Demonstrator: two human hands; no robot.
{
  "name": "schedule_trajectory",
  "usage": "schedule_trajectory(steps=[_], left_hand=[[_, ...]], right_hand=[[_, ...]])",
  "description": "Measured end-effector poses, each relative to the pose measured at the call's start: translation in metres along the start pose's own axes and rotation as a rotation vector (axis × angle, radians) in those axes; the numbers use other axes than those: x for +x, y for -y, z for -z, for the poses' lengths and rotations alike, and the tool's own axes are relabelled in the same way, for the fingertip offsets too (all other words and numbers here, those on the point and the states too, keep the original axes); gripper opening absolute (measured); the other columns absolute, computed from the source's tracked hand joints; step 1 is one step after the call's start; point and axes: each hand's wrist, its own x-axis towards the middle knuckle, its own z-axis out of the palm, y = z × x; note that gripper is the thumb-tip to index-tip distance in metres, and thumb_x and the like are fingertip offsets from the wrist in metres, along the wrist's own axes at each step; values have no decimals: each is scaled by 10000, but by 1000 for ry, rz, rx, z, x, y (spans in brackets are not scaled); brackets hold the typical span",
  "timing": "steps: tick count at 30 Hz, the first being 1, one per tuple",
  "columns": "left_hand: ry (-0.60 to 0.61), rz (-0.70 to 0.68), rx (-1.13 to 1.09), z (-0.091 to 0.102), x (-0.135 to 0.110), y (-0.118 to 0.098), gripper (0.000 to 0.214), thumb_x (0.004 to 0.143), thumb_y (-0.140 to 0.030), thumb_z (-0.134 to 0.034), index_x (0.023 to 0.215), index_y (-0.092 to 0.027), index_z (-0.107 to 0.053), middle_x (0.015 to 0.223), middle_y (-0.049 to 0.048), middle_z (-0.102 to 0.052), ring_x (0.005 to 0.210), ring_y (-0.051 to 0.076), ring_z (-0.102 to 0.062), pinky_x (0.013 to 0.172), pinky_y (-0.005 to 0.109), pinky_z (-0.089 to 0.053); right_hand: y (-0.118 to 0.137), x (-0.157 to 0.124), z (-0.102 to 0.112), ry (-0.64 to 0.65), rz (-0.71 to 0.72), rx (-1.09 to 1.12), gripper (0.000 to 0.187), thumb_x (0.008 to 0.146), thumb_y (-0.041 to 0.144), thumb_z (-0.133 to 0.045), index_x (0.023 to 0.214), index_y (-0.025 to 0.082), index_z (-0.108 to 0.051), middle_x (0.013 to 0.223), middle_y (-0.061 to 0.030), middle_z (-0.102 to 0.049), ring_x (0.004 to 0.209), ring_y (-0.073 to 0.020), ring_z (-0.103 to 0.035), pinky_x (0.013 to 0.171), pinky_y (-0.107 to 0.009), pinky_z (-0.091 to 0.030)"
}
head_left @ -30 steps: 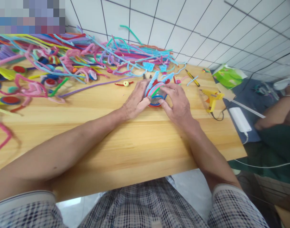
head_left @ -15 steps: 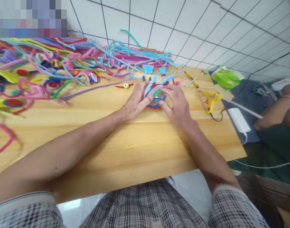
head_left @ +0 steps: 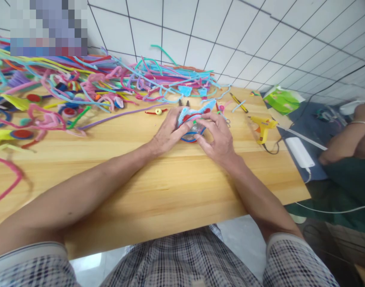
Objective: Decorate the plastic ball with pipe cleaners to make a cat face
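Between both hands, above the wooden table, is a pipe-cleaner craft piece (head_left: 198, 128). It has a clear, see-through body, a blue and red rim at the bottom, and two light-blue, ear-like points on top with red fuzz between them. My left hand (head_left: 172, 129) grips its left side, the thumb laid across the front. My right hand (head_left: 218, 135) holds the right side, fingers bent over the top and the thumb near the lower rim. The hands hide much of both sides. Dark tips of a tool (head_left: 184, 103) stick out just behind my left hand.
Many coloured pipe cleaners (head_left: 110, 79) lie heaped along the tiled wall. A beaded red stem (head_left: 157, 112) lies left of the hands. To the right are a yellow cutter (head_left: 239, 102) and a yellow glue gun (head_left: 263, 128). Another person's arm (head_left: 346, 133) is at far right.
The craft piece has tilted and shifted slightly left, its ear points now leaning more apart. My right hand has moved a little left with it. Both hands keep their hold.
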Motion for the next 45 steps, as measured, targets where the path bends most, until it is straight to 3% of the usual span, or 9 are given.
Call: schedule_trajectory(steps=[4, 12, 26, 35, 37, 42, 45], left_hand=[[6, -18, 40, 3, 2, -1, 615, 1225, -823, -673, 1578, -324, -733, 1589, 136, -818, 1512, 372, -763, 1405, 604, -603], [24, -34, 99, 5, 1, -2, 676, 1253, -826, -584, 1607, -267, -719, 1626, 160, -802, 1560, 373, -743, 1431, 580, -575], [32, -24, 127, 4, 0, 2, 740, 1257, -875, -516, 1622, -260, -703, 1626, 179, -800, 1562, 393, -739, 1436, 610, -570], [25, -27, 87, 3, -1, -4, 754, 1243, -913, -510, 1600, -294, -750, 1678, 164, -800, 1625, 400, -717, 1480, 609, -535], [31, -25, 88, 3, -1, -3, 751, 1222, -915, -569, 1599, -290, -744, 1665, 162, -797, 1618, 403, -716, 1475, 628, -538], [35, 12, 99, 1, 0, -2, 868, 977, -801, -1020, 1614, -297, -714, 1653, 165, -777, 1570, 422, -741, 1421, 648, -577], [23, 22, 127, -1, 1, -5, 851, 950, -742, -1072, 1597, -304, -733, 1622, 157, -800, 1542, 422, -755, 1400, 661, -588]], right_hand=[[0, 0, 2, 34, -53, 7, 442, 1218, 471, -781, 1638, 346, -839, 1598, -173, -838, 1490, -437, -805, 1307, -734, -681], [-14, 0, 1, -32, -104, -53, 411, 1310, 482, -600, 1557, 344, -898, 1498, -133, -907, 1436, -373, -859, 1303, -647, -708], [-38, -4, -12, -193, -54, -3, 274, 1244, 281, -675, 1331, 313, -933, 1219, -76, -980, 1116, -288, -932, 1012, -455, -762], [-38, -7, -19, -197, -56, -20, 326, 1232, 258, -632, 1318, 318, -941, 1162, -85, -957, 1057, -280, -908, 975, -456, -740], [-38, -8, -20, -187, -70, -19, 331, 1224, 254, -634, 1324, 315, -943, 1176, -93, -957, 1073, -287, -903, 984, -461, -742], [-39, -9, -22, -165, -116, -28, 342, 1208, 271, -631, 1330, 315, -947, 1189, -98, -953, 1082, -296, -897, 1014, -474, -751], [-39, -9, -23, -191, -78, -43, 355, 1214, 261, -618, 1327, 321, -949, 1179, -89, -954, 1084, -289, -902, 1010, -467, -752]])
